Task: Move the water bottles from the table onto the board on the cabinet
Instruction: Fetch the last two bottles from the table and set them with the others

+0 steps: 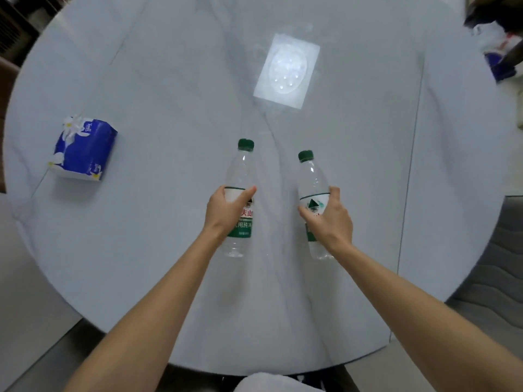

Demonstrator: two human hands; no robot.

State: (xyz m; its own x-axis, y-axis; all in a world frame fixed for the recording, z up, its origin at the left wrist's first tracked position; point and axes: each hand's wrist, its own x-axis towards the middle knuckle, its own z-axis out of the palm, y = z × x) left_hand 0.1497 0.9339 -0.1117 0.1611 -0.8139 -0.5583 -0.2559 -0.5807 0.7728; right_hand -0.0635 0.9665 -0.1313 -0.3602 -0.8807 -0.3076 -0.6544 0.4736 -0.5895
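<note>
Your left hand [226,206] and right hand [329,215] each have a tight grip on a water bottle [240,176] [312,179] — both bottles look to be on the desk [169,80], nothing moved yet.

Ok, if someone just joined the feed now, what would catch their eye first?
Two clear water bottles with green caps near the middle of the round table, the left bottle in the left hand and the right bottle in the right hand. Next, the blue tissue pack at far left and the bright lamp reflection beyond.
</note>
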